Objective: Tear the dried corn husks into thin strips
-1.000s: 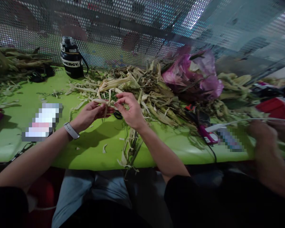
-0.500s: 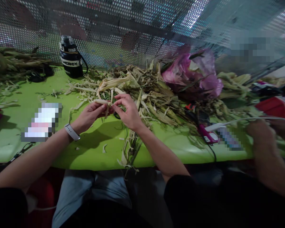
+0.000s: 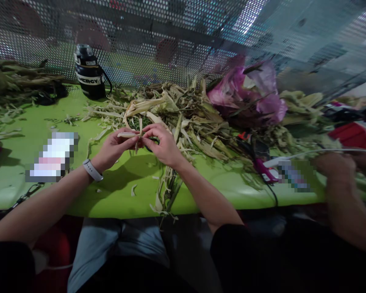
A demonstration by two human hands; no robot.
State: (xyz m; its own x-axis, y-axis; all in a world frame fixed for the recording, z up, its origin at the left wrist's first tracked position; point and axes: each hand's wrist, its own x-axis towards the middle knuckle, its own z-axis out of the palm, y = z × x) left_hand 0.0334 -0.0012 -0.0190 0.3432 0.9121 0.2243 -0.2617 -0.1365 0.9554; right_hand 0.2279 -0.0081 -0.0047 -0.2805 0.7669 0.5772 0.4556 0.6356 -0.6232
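Left hand (image 3: 111, 149) and right hand (image 3: 162, 147) both pinch pale husk strip (image 3: 126, 134) above green table (image 3: 219, 183). Few worked strips (image 3: 167, 191) at near edge; far husk pile (image 3: 189, 118) looks mostly unworked.

Pale husk strips (image 3: 130, 134) crossed in mid-air

Two dry, cream-coloured strips meet in a cross. One lies roughly level, its free end pointing left. The other, narrower, stands nearly upright across it, its lower end hanging loose. They are pinched at the crossing between the left hand (image 3: 112, 148) and right hand (image 3: 161, 146), above the table (image 3: 201, 183).
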